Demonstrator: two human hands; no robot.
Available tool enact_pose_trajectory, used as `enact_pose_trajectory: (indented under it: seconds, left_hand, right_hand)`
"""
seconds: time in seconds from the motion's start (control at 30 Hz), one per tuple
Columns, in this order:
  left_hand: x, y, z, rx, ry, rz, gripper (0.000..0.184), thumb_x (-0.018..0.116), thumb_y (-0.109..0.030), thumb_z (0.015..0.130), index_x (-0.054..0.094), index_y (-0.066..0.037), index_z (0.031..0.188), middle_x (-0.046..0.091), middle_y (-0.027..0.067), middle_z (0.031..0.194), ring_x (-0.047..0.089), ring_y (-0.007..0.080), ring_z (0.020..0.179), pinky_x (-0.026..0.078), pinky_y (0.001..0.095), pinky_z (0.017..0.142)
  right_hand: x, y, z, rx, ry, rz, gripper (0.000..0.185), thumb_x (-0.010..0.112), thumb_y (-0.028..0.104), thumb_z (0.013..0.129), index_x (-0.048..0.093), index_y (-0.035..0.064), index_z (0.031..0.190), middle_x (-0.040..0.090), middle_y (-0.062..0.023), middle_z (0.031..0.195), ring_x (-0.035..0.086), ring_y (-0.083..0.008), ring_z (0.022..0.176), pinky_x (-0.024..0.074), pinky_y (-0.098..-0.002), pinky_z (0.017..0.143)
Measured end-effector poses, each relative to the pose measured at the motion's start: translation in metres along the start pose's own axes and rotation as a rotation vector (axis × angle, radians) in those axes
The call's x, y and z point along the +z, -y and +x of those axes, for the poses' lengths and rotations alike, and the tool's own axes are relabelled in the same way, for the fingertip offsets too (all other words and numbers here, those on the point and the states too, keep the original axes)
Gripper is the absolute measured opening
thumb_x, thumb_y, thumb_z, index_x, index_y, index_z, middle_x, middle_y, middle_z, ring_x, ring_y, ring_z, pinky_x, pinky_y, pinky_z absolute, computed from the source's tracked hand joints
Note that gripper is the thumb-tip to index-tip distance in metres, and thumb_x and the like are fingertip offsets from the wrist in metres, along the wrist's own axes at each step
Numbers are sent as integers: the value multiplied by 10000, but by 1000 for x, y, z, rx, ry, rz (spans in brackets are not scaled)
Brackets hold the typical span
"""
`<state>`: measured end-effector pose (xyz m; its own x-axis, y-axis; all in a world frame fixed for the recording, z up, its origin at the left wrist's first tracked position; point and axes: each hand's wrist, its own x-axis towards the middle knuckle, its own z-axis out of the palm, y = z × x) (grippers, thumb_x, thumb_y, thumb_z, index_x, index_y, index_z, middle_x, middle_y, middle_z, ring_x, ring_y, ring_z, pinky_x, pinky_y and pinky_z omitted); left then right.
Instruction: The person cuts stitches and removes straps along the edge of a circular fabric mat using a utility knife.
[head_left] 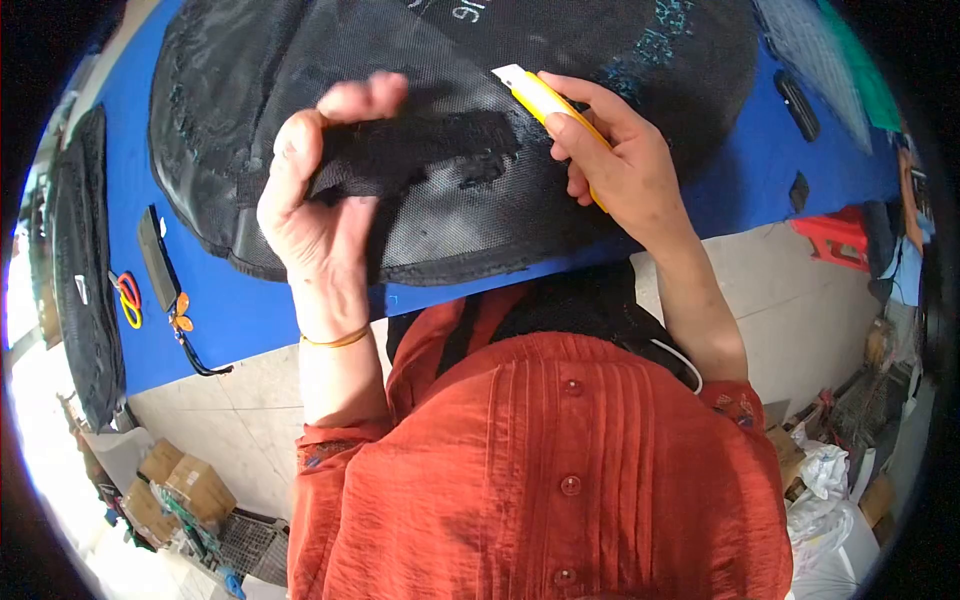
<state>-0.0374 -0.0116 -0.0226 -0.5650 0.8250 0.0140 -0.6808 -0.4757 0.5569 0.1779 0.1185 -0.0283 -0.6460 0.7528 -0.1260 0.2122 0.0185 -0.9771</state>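
My right hand (618, 150) grips a yellow utility knife (545, 100), its blade end pointing up and left above a large black mesh piece (450, 215). My left hand (315, 190) is curled around a dark black fabric strap (420, 150) that lies across the mesh. Its upper fingers are smeared by motion, and the strap covers part of the palm. Near the strap's right end is a small ragged black patch (482, 170) on the mesh. The blade is apart from the strap.
Under the mesh is a blue table surface (255, 335). Scissors with red and yellow handles (128, 298), a dark flat bar (157, 258) and a long black roll (82, 270) lie left. Another black object (797, 105) lies right; a red stool (835, 238) stands beyond the edge.
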Motion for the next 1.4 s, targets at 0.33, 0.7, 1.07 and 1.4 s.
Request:
enact_pose_trajectory:
  seconds: [0.33,0.7,1.07,1.4]
  left_hand:
    - [-3,-1,14,-255,-183,-63,343,562,-191,1010,520,-123,676,329,-35,514,248,108,428,264,292,466]
    - [-16,2,7,-238,-244,-6,304,538,-216,1026,514,-130,735,326,-39,527,247,103,436,267,289,453]
    - [-16,3,7,-242,-198,-46,327,536,-213,1029,469,-139,718,334,-42,526,256,100,437,280,289,460]
    - [-20,-37,5,-292,-241,276,178,616,-148,978,670,13,924,671,119,831,661,240,780,526,429,933]
  right_hand:
    - [3,0,-1,-32,-44,-88,379,669,239,991,634,121,1349,685,-25,830,609,-58,581,518,-231,538]
    - [5,-2,-3,-6,-35,-28,363,687,179,990,645,139,1348,664,21,813,559,-25,559,478,-194,499]
    - [2,-2,-4,-33,-42,-53,365,692,182,989,645,139,1348,673,19,827,559,-22,554,480,-193,491]
    - [3,-2,-4,-30,-27,-12,383,683,210,992,636,143,1366,660,17,818,576,-27,579,501,-197,510]
